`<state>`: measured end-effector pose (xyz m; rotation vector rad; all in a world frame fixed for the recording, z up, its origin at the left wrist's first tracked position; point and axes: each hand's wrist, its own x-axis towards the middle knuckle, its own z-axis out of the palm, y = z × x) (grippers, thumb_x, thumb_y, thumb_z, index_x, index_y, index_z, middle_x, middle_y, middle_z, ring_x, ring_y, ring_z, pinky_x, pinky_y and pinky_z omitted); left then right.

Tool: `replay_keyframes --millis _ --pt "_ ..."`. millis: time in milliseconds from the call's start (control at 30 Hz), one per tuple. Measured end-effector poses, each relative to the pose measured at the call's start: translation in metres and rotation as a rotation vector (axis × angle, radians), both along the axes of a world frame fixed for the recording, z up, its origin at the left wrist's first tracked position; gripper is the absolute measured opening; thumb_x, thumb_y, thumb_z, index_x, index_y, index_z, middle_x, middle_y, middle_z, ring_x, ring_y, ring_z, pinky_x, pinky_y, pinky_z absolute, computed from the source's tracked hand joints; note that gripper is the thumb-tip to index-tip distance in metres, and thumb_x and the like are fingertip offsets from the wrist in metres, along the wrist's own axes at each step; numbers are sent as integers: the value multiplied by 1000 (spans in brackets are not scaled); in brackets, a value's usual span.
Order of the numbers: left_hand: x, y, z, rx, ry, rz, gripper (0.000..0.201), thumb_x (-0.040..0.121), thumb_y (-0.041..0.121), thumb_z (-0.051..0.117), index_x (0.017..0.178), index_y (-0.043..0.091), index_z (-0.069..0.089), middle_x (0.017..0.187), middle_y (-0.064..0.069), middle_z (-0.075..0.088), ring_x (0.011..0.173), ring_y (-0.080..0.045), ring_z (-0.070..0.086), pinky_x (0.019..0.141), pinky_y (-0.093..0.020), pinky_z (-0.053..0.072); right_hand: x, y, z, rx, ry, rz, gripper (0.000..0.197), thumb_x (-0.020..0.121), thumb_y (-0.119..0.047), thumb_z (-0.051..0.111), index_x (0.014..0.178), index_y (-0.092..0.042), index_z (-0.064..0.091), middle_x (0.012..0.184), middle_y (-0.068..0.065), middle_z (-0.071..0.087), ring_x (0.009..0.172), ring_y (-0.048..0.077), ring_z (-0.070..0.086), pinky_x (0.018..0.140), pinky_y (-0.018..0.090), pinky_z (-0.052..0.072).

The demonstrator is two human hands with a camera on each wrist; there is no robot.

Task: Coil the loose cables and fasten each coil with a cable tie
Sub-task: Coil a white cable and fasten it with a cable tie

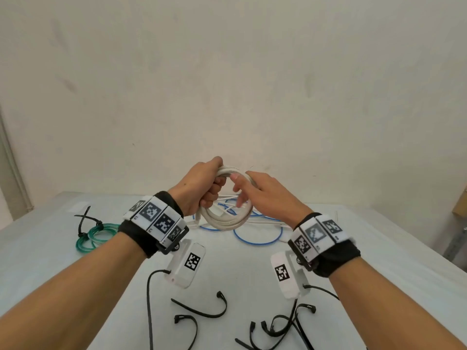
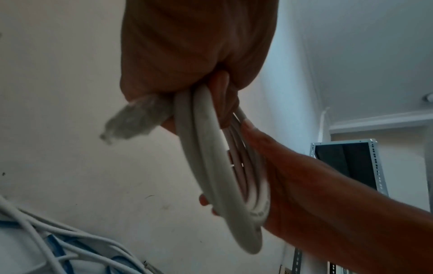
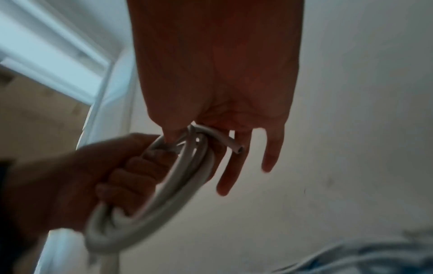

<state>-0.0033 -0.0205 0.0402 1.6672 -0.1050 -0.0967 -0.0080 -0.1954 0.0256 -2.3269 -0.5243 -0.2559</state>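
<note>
A white cable coil [image 1: 227,222] is held up above the table [image 1: 240,269]. My left hand [image 1: 214,189] grips its left side in a fist, with a clear plug [image 2: 131,118] sticking out beside the palm. My right hand [image 1: 240,190] is on the coil's upper right, thumb on top and fingers reaching through the loop. In the right wrist view the cable's cut end [image 3: 235,147] pokes out past the right hand [image 3: 225,148], pinched against the coil [image 3: 178,185]. Several loose black cable ties [image 1: 202,309] lie on the near table.
A green coil [image 1: 98,236] bound with black ties lies at the left. A loose blue cable [image 1: 257,239] and more white cable [image 1: 265,222] sprawl beneath the hands. A wall stands behind the table; a metal rack [image 1: 457,246] is at the right edge.
</note>
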Motion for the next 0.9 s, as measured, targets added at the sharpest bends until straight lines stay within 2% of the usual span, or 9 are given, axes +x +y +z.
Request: replay_keyframes --millis 133,233,333,400,567,667,767,833,900 --pt "-5 2 7 -37 -32 -49 57 94 67 54 62 20 43 53 7 24 43 -12 17 37 -22 16 0 10 -7 462 210 179 37 107 -47 50 92 -13 45 65 1 38 57 14 49 74 38 58" --pt "-11 4 4 -47 -137 -61 52 86 63 71 73 13 63 56 6 22 47 -13 17 39 -23 17 -1 16 -10 576 255 187 39 108 -44 48 86 -13 45 67 -1 26 55 14 39 75 36 59" --pt "-8 10 -8 -41 -265 -16 38 88 42 79 99 7 70 58 3 31 46 -11 25 39 -21 22 -3 21 -11 614 306 200 41 106 -48 48 86 -12 44 71 2 21 57 14 38 78 36 60" --pt "-6 16 -15 -72 -272 -8 32 92 36 76 113 12 68 59 3 35 44 -9 27 39 -20 24 -2 24 -15 626 346 205 40 105 -49 52 84 -16 42 69 1 22 57 13 39 76 34 59" --pt "-2 29 -27 -97 -264 -37 27 97 31 70 113 9 72 58 4 28 44 -10 20 38 -19 21 3 26 -21 661 509 256 29 106 -39 56 91 -15 53 66 -3 43 67 17 50 83 39 55" --pt "4 37 -37 -158 -208 -31 29 98 27 69 114 4 71 58 5 25 45 -10 16 38 -18 17 2 21 -21 650 568 235 30 104 -41 58 103 -11 62 84 7 64 87 25 63 91 43 54" --pt "10 48 -47 -187 -158 18 28 98 24 69 115 2 71 61 4 23 46 -10 15 37 -18 16 1 9 -28 583 668 191 34 97 -47 67 108 -16 69 106 12 68 99 25 67 102 44 54" --pt "14 55 -53 -201 -125 53 26 98 23 70 114 4 73 62 3 23 46 -9 16 36 -18 17 -2 4 -38 359 684 118 36 94 -43 73 108 -10 67 105 13 65 92 23 65 90 36 59" --pt "15 59 -58 -219 -98 78 24 98 22 69 115 5 73 61 4 23 45 -8 16 36 -17 16 -5 8 -50 -41 656 53 36 95 -37 74 107 -4 67 97 9 66 85 21 66 76 29 59"
